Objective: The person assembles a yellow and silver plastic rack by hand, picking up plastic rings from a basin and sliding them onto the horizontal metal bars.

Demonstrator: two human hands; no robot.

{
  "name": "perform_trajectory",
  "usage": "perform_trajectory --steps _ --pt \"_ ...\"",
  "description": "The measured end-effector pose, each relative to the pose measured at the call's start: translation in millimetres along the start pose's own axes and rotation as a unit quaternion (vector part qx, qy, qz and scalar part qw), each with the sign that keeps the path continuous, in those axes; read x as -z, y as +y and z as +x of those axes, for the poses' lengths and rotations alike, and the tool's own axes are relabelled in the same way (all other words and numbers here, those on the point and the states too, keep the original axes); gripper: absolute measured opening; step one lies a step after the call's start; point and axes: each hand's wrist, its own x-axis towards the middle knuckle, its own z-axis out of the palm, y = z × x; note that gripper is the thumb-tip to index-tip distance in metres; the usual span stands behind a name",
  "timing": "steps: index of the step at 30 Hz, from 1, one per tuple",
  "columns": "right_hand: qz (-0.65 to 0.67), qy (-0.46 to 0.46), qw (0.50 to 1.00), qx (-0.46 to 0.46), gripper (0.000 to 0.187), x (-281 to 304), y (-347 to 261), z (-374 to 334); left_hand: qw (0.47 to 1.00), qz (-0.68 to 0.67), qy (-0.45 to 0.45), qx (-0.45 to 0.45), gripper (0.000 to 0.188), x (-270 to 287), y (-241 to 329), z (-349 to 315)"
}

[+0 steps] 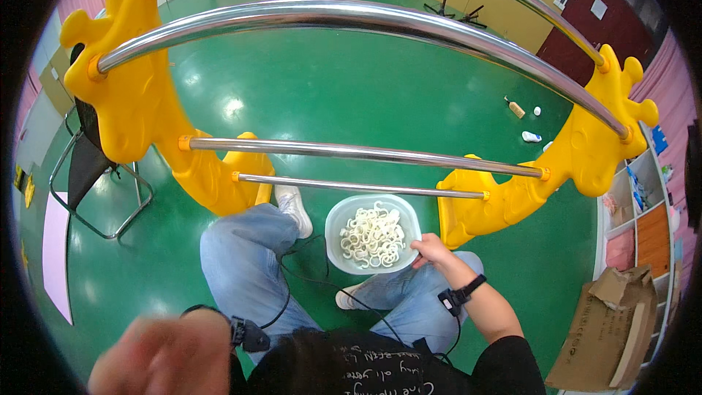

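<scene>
My right hand (433, 250) is closed on the right rim of a pale, translucent plastic basin (335, 252), thumb over the edge. Heaped inside the basin are many small white curved pieces (373, 235) that look like open rings or hooks. The basin is held between my knees, above the floor. Close to the camera at the lower left, my left hand (164, 355) is raised and smeared by motion, so its fingers cannot be read. In front of me stands a rack with two yellow giraffe-shaped ends (139, 95) joined by shiny metal bars (351, 14).
A black folding chair (88, 153) stands at the left, near a pale pink board (56, 256). Bottles (515, 108) lie on the green floor at the right. Shelves (654, 227) and a cardboard box (603, 329) line the right side. A dark cable (344, 296) runs across my legs.
</scene>
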Motion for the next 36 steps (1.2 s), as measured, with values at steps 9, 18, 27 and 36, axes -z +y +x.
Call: perform_trajectory --steps 9,18,27,36 --pt "0.130 0.155 0.974 0.099 0.022 1 -8 -140 0.603 0.388 0.453 0.530 0.070 44 -64 -229" --pt "0.109 0.237 0.933 0.248 0.016 11 -50 -154 0.571 -0.022 0.657 0.492 0.074 87 -103 -268" --pt "-0.113 0.373 0.874 0.290 0.018 51 -31 -107 0.475 -0.029 0.716 0.511 0.047 89 -151 -312" --pt "-0.385 0.275 0.742 0.475 0.021 42 -101 -67 0.472 -0.057 0.679 0.559 0.049 100 -140 -306"
